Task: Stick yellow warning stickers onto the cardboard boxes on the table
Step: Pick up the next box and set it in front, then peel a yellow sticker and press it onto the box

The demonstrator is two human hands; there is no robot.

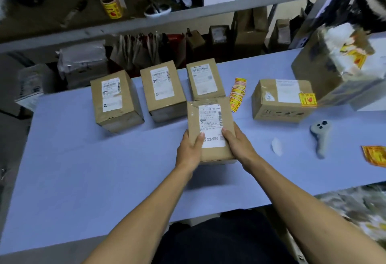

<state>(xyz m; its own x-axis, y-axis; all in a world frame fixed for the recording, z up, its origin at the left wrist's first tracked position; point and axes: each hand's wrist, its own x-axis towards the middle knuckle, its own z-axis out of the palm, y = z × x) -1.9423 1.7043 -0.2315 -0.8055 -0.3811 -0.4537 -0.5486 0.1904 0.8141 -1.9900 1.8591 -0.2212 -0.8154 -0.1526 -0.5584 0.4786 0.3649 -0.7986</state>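
From the head view we see the small brown cardboard box with a white shipping label (210,130) gripped at its near end by both hands: the left hand (189,150) wraps its left edge with the thumb lying on the top face, and the right hand (238,143) wraps the right edge, thumb on the label. No yellow sticker shows on this box.

Behind it stand three more brown labelled boxes in a row: the left box (116,100), the middle box (163,93) and the right box (205,79), whose near edge the held box overlaps in our view. Just right of these lies a strip of yellow-and-red warning stickers (237,94). Further right sits a wider brown box (281,99) already bearing a yellow sticker (307,99) at its right corner. A large taped carton (338,65) with yellow stickers stands beyond it at the table's far right.

On the pale blue table (104,169) we also see a grey handheld controller (320,136), a small white scrap (276,146) near it, and another bunch of yellow stickers (375,156) at the right edge.

Behind the table runs a grey metal shelf (146,23) carrying a roll of yellow stickers (111,5), bags and a printed white carton; more brown parcels crowd beneath it.
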